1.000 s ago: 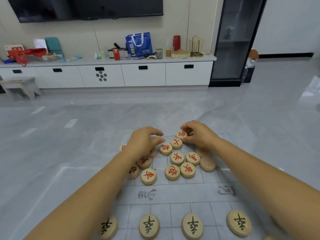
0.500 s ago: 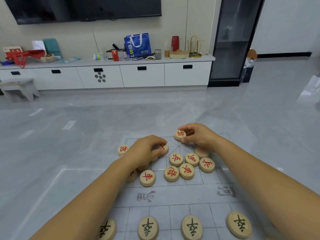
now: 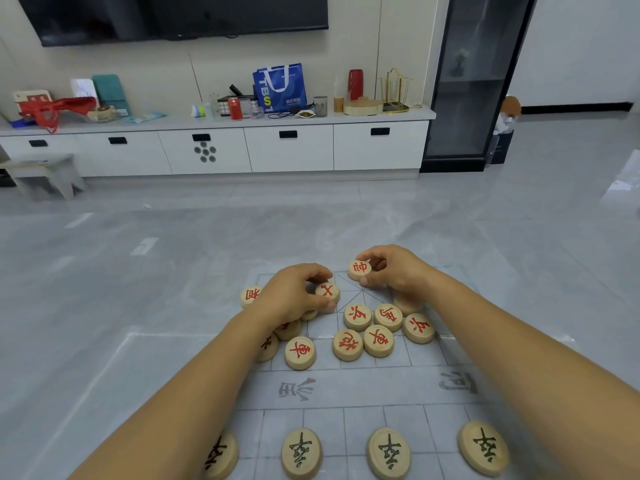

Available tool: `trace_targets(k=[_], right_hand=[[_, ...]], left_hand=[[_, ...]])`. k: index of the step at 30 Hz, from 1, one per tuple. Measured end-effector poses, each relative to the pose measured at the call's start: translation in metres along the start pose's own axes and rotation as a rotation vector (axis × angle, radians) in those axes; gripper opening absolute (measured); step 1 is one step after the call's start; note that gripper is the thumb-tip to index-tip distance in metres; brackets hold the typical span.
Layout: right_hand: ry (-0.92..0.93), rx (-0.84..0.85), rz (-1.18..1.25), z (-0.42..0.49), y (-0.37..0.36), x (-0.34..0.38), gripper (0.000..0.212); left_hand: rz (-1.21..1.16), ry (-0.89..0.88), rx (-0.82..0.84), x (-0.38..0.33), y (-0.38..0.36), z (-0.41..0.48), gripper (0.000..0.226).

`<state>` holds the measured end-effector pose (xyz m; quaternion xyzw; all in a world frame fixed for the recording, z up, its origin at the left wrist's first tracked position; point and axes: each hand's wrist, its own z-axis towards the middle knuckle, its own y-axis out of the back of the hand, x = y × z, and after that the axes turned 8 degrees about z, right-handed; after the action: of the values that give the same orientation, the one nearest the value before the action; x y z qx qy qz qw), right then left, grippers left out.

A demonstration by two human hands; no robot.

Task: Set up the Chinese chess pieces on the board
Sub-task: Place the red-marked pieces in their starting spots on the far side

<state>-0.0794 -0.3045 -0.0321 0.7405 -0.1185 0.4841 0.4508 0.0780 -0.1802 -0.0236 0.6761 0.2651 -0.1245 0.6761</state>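
Head view: the left hand point(image 3: 294, 292) is pinching a red piece point(image 3: 327, 292) at the far end of the board point(image 3: 346, 386); the right hand point(image 3: 394, 271) is gripping the red general point(image 3: 359, 268) just beside it; both wrists are hanging over the red cluster point(image 3: 377, 339), probably risking a scatter.

Centre frame: red-character pieces point(image 3: 348, 344) of pale blond wood, their brushstroke glyphs vivid scarlet. Along the bottom edge, black-character pieces point(image 3: 300, 453) of the same wood carry dark ink. The board point(image 3: 346, 386) is a translucent grey sheet ruled with thin grey grid lines and faded grey characters, over a marbled grey floor point(image 3: 173, 254). Upper centre: a royal-blue bag point(image 3: 280, 86) with white handles, a red can point(image 3: 235, 109), and a white cabinet point(image 3: 287, 154) with black handles.
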Motion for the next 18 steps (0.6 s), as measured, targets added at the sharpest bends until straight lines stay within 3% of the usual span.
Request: trace_targets(k=[4,9,14,18], right_hand=[[-0.015,0.015,0.116,-0.006,0.006,0.0,0.05],[-0.084,-0.106,0.503,-0.022,0.03,-0.01,0.03],[-0.112,-0.156,0.37,-0.043,0.051,-0.026,0.017],[-0.068,-0.015,0.257,-0.054,0.044,-0.025,0.014]], left_hand=[[-0.024,-0.005,0.036,0.001,0.003,-0.001,0.054],[0.015,-0.01,0.045,-0.001,0.002,-0.002,0.057],[-0.032,0.002,0.046,0.008,0.008,-0.007,0.051],[-0.076,0.034,0.064,0.019,0.015,-0.012,0.035]])
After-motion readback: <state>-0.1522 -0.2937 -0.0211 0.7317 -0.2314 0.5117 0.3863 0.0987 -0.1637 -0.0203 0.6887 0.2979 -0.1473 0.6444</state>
